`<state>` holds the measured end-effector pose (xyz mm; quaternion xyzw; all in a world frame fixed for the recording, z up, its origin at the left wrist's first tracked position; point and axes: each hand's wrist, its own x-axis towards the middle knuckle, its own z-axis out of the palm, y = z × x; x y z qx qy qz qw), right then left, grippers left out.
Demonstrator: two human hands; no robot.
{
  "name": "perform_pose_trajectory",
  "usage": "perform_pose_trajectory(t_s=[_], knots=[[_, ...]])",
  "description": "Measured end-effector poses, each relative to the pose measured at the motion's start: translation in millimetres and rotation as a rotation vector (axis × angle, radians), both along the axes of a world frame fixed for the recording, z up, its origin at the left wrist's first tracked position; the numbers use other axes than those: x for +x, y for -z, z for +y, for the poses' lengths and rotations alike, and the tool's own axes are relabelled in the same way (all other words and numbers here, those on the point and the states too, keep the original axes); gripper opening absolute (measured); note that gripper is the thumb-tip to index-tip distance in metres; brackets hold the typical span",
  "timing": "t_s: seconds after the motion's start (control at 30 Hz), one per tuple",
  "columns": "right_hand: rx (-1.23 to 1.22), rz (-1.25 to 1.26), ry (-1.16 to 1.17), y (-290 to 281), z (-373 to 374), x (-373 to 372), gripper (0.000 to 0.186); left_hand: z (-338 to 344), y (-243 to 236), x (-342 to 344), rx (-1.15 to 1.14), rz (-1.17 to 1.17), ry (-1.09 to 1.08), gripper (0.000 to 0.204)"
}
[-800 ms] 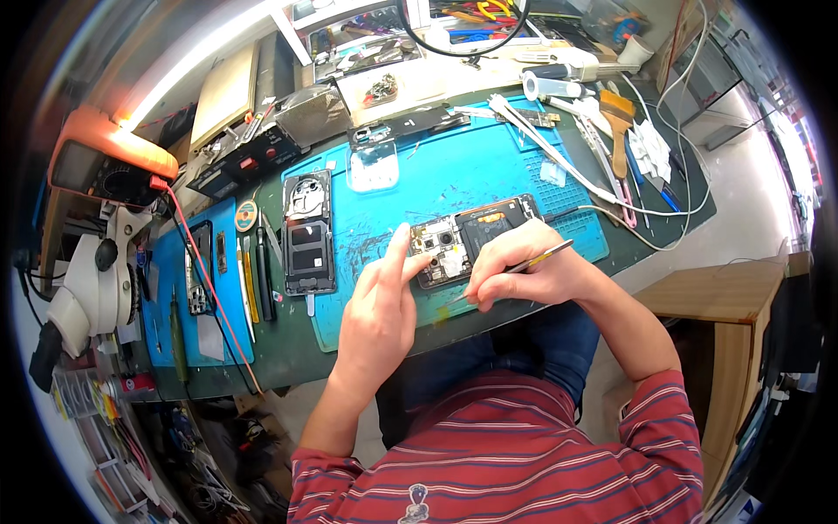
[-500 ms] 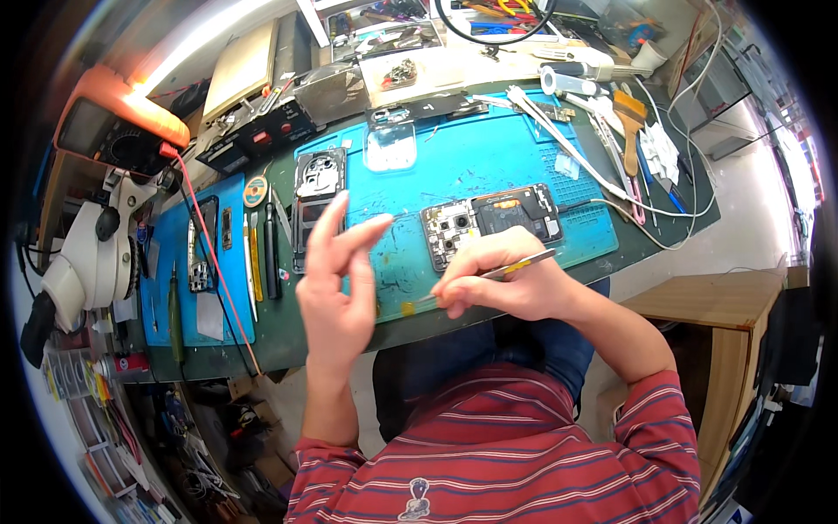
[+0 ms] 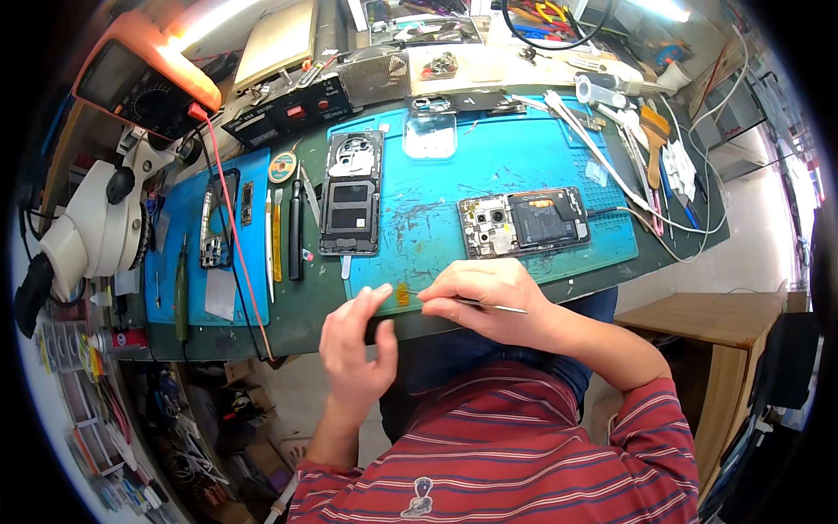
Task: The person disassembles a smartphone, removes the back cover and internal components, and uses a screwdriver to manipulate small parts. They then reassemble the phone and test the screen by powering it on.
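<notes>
Pinches a slim tool (image 3: 502, 306) between thumb and fingers of the right hand (image 3: 484, 284), low over the near edge of a blue mat (image 3: 524, 148) and just beside a small amber patch (image 3: 402, 295); holds the left hand (image 3: 356, 349) on the patch's other side, loosely spread, thumb apart from half-curled fingers; has an opened phone (image 3: 524, 225), inner parts bare, lying flat on the mat just beyond the right hand, with a pale cable (image 3: 624, 210) leading to its right side, and a dark phone shell (image 3: 352, 194) along the mat's left part

Faces a see-through tray (image 3: 430, 144) at the mat's far side, too glossy to tell what lies inside; farther back, on a pale ledge (image 3: 497, 68), a small box (image 3: 428, 75) heaped with metal bits; behind that, a shallow bin (image 3: 428, 40) crowded with assorted parts; at far right, a white cup (image 3: 674, 77), contents hidden
</notes>
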<state>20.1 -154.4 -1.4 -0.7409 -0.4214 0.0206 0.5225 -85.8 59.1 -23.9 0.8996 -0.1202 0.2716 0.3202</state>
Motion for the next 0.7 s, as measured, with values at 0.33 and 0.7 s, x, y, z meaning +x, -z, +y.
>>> perform_pose_trajectory(t_s=[0.33, 0.7], knots=[[0.006, 0.019, 0.044, 2, 2, -1, 0.012, 9, 15, 4, 0.134, -0.171, 0.120, 0.040], [0.031, -0.011, 0.051, 8, 1, -4, 0.015, 1, 6, 4, 0.189, -0.076, 0.108, 0.043]])
